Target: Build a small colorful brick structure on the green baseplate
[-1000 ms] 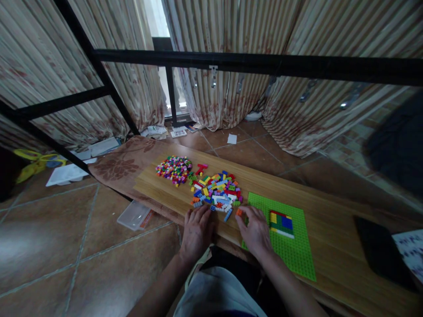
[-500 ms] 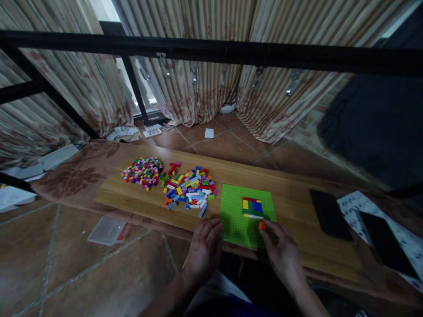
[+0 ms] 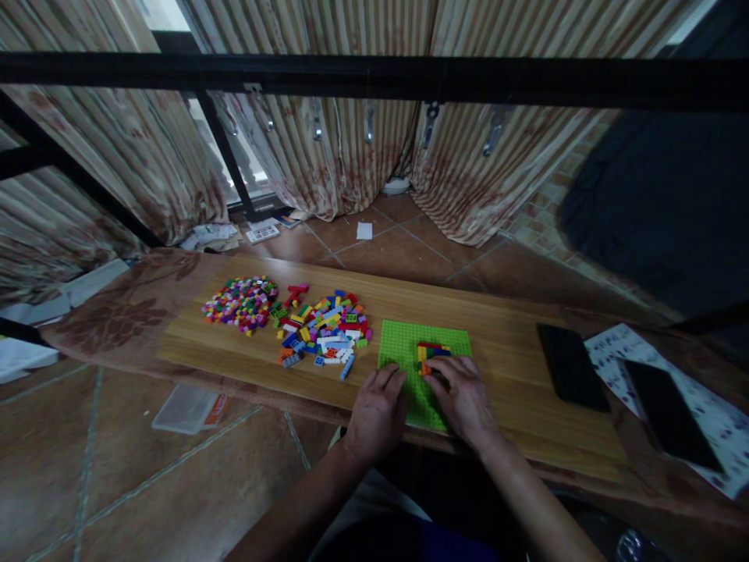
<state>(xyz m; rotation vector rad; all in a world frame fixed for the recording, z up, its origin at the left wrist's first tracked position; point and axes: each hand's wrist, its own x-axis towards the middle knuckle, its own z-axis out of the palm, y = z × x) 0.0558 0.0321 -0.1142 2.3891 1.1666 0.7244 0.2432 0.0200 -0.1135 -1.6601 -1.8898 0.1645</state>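
On the green studded baseplate (image 3: 409, 339) sits a small flat build of toy bricks (image 3: 431, 349), with red, yellow, green and blue parts showing. My right hand (image 3: 465, 396) is closed in a pinch on an orange brick (image 3: 427, 369) at the build's near left corner. The fingers cover the build's near right part. My left hand (image 3: 378, 410) is closed, its fingers curled over the baseplate's near left edge. Its fingertips rest at the plate, and the palm side is hidden.
Left of the baseplate lie a pile of larger bricks (image 3: 328, 324) and a heap of tiny pieces (image 3: 241, 303) on the wooden board (image 3: 503, 343). A black flat object (image 3: 570, 367), a phone (image 3: 670, 414) and a printed sheet (image 3: 617, 343) are at right. A clear plastic box (image 3: 184, 410) is on the floor.
My right hand has carried the orange brick left and away from me, from in front of the build to its near left corner. My left hand has shifted onto the baseplate's edge.
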